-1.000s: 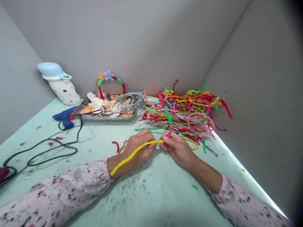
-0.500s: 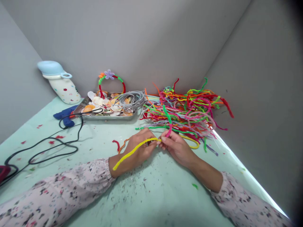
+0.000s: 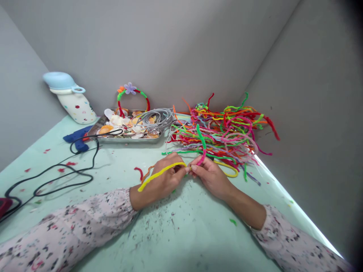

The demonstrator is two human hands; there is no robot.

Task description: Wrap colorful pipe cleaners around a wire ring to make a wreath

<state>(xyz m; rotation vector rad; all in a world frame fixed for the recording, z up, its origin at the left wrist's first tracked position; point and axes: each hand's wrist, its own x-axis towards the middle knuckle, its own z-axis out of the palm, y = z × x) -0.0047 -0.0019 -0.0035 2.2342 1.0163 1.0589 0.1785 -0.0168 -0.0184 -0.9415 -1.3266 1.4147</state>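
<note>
- From here, the step in hand looks like working the yellow stem [image 3: 160, 175] at the spot where the fingertips meet, above the desk [image 3: 198, 234].
- I'd say the next move calls for a firm, close pinch there.
- Left hand [image 3: 164, 177]: curled, thumb and finger pinching near the yellow stem's inner end; its free length arches back over the hand.
- Right hand [image 3: 212, 177]: fingers folded, pinching the pink-and-green stem [image 3: 203, 145], whose green end points up before the pile of stems [image 3: 227, 138].
</note>
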